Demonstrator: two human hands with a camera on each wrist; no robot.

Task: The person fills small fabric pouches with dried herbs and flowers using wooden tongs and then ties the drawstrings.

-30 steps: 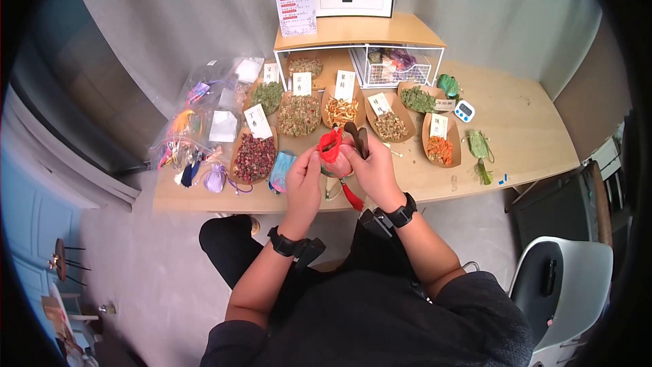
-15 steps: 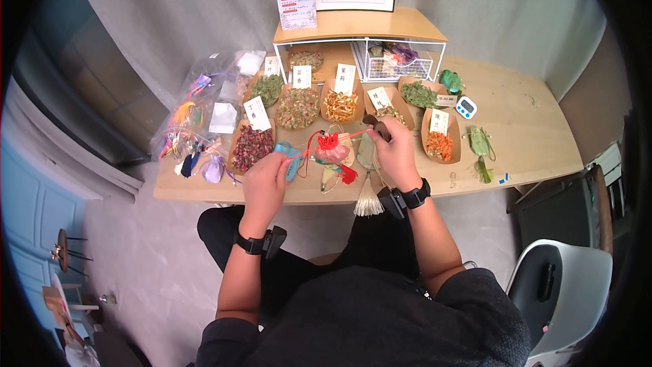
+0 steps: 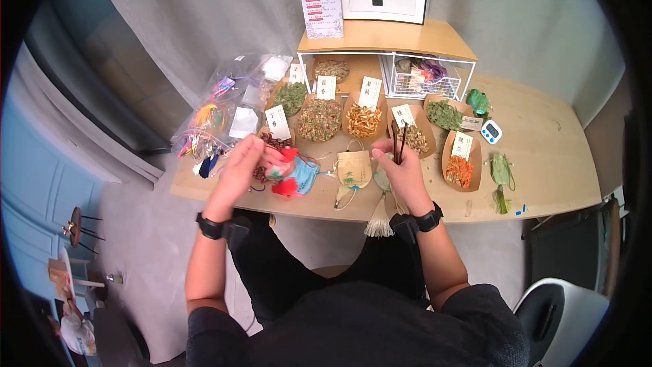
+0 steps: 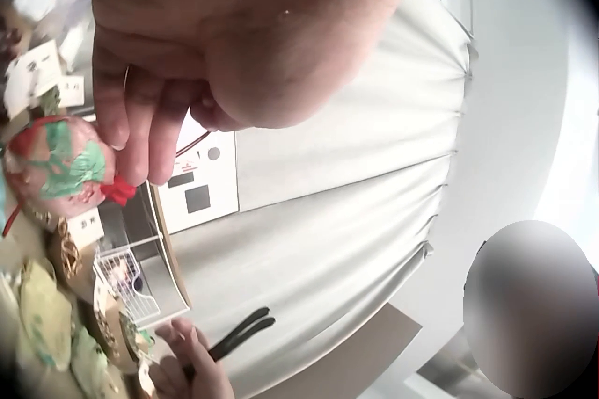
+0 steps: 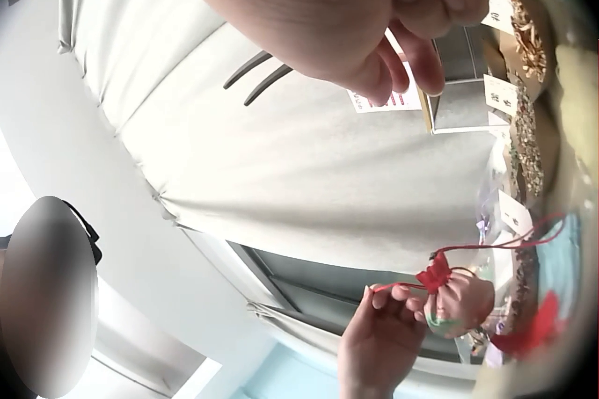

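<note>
My left hand (image 3: 238, 168) pinches a red cord beside a small red-and-green pouch (image 3: 280, 168) at the left front of the table. In the right wrist view, the pouch (image 5: 465, 305) has a gathered red neck and hangs against the fingertips of my left hand (image 5: 379, 348). A red tassel (image 3: 286, 188) lies below it over a light blue pouch (image 3: 305, 175). My right hand (image 3: 406, 175) holds dark tongs (image 3: 401, 141), tips up, above the front of the table. Its fingers touch no cord. A beige pouch (image 3: 353, 170) lies between the hands.
Paper trays of dried herbs with cards, such as one of orange pieces (image 3: 460, 171), stand across the table. Plastic bags (image 3: 227, 105) lie at the left, a wooden shelf (image 3: 387, 37) stands behind, and a timer (image 3: 490, 132) and green pouch (image 3: 501, 170) are at the right.
The cord pulled out between both hands has left my right hand. My left hand has carried the red pouch leftward, uncovering the beige pouch. The tongs remain in my right hand.
</note>
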